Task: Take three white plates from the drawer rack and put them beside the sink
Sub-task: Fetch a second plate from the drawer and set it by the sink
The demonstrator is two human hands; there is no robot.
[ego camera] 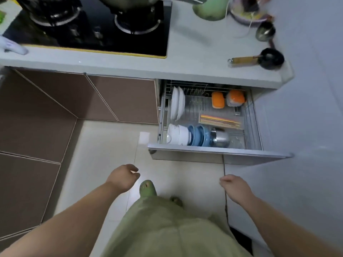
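Note:
The drawer rack (209, 148) stands pulled out below the counter at the right. White plates (177, 102) stand on edge in its back left corner. In front of them lie white bowls (178, 134) and blue bowls (199, 135). My left hand (123, 178) hangs over the floor, below and left of the drawer's front, fingers loosely curled and holding nothing. My right hand (233, 185) hovers just below the drawer front, also without anything in it. No sink is in view.
Orange-lidded containers (228, 99), chopsticks (220, 120) and a steel pot (220, 139) share the rack. Above is a counter (194, 58) with a black gas hob (96, 26), a small black ladle-pan (267, 59) and a green item. Brown cabinet doors (55, 101) line the left. My green slippers stand on the tiled floor.

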